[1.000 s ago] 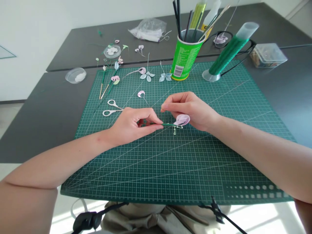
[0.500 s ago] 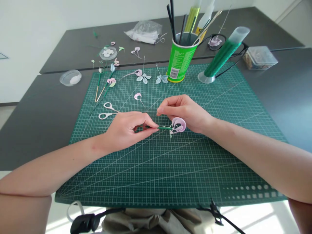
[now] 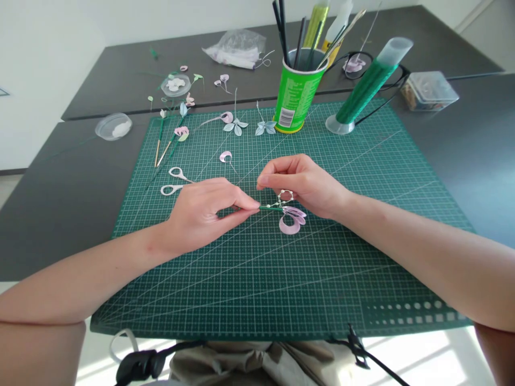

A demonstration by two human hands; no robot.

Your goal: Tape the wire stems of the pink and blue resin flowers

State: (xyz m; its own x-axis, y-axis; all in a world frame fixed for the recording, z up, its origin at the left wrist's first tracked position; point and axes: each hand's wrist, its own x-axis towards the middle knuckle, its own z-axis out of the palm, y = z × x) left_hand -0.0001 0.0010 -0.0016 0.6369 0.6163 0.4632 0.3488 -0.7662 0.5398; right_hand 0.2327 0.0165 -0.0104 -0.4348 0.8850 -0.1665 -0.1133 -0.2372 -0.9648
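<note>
Over the middle of the green cutting mat (image 3: 281, 279), my left hand (image 3: 203, 209) pinches the green stem (image 3: 270, 208) of a small artificial flower between thumb and fingers. The flower's pink looped petals (image 3: 292, 220) hang down at the stem's right end, with a small white wire loop above them. My right hand (image 3: 306, 182) is curled over the flower head, its fingertips closed on the stem right at the petals.
White-handled scissors (image 3: 173, 182) lie left of my hands. Finished flowers, loose petals and stems (image 3: 173, 136) lie at the mat's far left. A green cup of tools (image 3: 295, 91), a green tube (image 3: 364, 91), plastic boxes and a bag stand at the back.
The flower has been turned about its stem: the pink petals, earlier up against my right palm, now hang below the stem, and the white wire loop now shows above.
</note>
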